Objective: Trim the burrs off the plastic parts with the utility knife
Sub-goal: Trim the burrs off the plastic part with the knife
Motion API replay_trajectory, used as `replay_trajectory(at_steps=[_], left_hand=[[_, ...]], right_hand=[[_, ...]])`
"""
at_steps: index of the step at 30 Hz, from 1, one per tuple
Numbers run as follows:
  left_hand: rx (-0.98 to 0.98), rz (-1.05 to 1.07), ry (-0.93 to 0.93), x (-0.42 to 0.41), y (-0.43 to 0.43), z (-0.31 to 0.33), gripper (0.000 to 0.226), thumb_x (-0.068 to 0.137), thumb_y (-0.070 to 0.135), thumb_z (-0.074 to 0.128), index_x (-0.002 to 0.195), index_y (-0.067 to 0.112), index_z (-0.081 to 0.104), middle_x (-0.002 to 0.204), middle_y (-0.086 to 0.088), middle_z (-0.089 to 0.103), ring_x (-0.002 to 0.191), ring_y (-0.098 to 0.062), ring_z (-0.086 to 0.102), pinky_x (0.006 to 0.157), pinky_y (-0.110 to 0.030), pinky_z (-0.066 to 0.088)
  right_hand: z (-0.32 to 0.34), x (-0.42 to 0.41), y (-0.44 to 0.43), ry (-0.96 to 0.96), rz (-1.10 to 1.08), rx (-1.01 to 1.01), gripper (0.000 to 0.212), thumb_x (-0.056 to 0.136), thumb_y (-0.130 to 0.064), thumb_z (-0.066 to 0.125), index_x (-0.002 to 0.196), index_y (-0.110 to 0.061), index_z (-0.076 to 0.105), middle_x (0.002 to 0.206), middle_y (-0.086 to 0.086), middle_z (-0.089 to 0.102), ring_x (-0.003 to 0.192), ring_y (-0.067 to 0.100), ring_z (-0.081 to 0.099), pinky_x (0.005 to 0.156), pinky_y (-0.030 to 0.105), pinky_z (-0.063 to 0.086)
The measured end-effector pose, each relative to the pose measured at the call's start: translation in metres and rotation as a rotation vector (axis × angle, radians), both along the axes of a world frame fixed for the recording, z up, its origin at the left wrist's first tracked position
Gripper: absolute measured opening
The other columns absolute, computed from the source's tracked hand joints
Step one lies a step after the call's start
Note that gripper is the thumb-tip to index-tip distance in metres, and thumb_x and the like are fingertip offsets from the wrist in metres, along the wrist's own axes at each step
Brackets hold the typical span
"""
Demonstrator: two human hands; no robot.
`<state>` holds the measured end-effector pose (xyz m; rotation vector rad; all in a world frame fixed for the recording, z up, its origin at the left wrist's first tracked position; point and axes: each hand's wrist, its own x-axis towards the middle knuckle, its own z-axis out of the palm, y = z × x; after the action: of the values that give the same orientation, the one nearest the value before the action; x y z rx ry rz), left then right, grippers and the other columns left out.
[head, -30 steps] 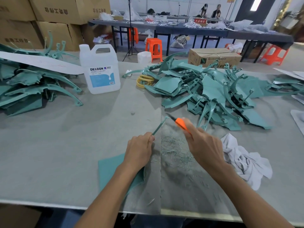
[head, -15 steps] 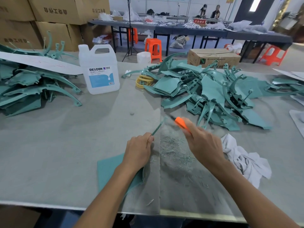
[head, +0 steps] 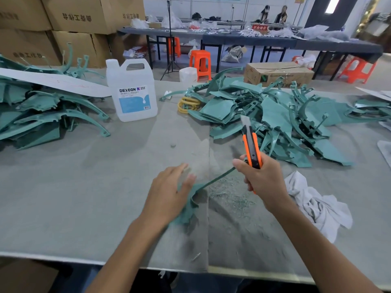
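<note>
My right hand point(head: 261, 178) grips an orange and black utility knife point(head: 251, 148) upright, blade pointing up and away. The thumb and fingertips of that hand also touch the thin tip of a teal plastic part point(head: 215, 178). That part runs left and down under my left hand point(head: 169, 194), which lies on its wide end with the fingers stretched and blurred. A large heap of teal plastic parts point(head: 275, 117) lies behind the knife. A second stack of teal parts point(head: 42, 115) sits at the far left. Teal shavings point(head: 230, 195) are scattered on the table between my hands.
A white DEXCON jug point(head: 132, 92) stands at the back middle-left. A crumpled white rag point(head: 317, 206) lies right of my right forearm. Yellow rings point(head: 187, 104) sit near the heap. The table's front edge point(head: 63, 258) is close to me. Cardboard boxes point(head: 69, 20) stand behind.
My right hand has swung the knife up from the part to an upright pose. My left hand has let go of its pinch and spread over the part, which has turned.
</note>
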<state>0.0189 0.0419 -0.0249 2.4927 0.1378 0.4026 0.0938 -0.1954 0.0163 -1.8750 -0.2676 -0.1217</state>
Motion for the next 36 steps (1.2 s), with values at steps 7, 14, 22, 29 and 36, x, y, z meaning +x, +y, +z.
replay_trajectory(at_steps=[7,14,22,29,36], left_hand=[[0.263,0.003,0.34,-0.039,0.003,-0.023,0.114,0.067,0.102,0.008,0.158,0.034,0.014,0.168,0.005,0.003,0.152,-0.013,-0.003,0.121,-0.04,0.004],[0.321,0.048,0.249,-0.034,-0.004,-0.023,0.103,0.071,0.093,0.021,0.152,0.03,0.031,0.164,0.007,0.02,0.15,-0.013,0.014,0.119,-0.033,0.013],[0.32,0.08,0.214,-0.034,-0.007,-0.026,0.085,0.081,0.082,0.042,0.144,0.026,0.037,0.164,0.005,0.021,0.15,-0.012,0.016,0.12,-0.03,0.012],[0.348,0.068,0.197,-0.033,-0.006,-0.029,0.086,0.082,0.084,0.035,0.143,0.025,0.038,0.164,0.004,0.022,0.15,-0.013,0.016,0.12,-0.032,0.013],[0.338,0.068,0.219,-0.034,-0.006,-0.028,0.098,0.072,0.09,0.017,0.142,0.026,0.038,0.165,0.003,0.022,0.151,-0.014,0.016,0.121,-0.034,0.012]], right_hand=[[-0.002,-0.032,-0.018,-0.093,-0.131,-0.219,0.035,0.093,-0.062,0.059,0.086,-0.03,0.051,0.067,0.012,0.055,0.057,0.035,0.054,0.054,0.053,0.052],[-0.023,-0.068,-0.013,-0.146,0.221,-0.68,0.02,0.101,-0.052,0.042,0.111,-0.04,0.054,0.079,-0.012,0.061,0.061,0.005,0.056,0.057,0.028,0.05],[-0.032,-0.064,0.017,-0.155,0.274,-0.909,0.033,0.105,-0.048,0.037,0.137,-0.043,0.044,0.099,-0.01,0.058,0.086,0.022,0.063,0.075,0.039,0.052],[-0.032,-0.064,0.016,-0.132,0.321,-0.928,0.029,0.107,-0.047,0.035,0.136,-0.045,0.037,0.093,-0.008,0.063,0.08,0.021,0.064,0.071,0.04,0.053],[-0.03,-0.063,0.017,-0.211,0.26,-1.065,0.029,0.106,-0.05,0.033,0.134,-0.045,0.031,0.076,-0.008,0.051,0.071,0.027,0.063,0.055,0.037,0.037]])
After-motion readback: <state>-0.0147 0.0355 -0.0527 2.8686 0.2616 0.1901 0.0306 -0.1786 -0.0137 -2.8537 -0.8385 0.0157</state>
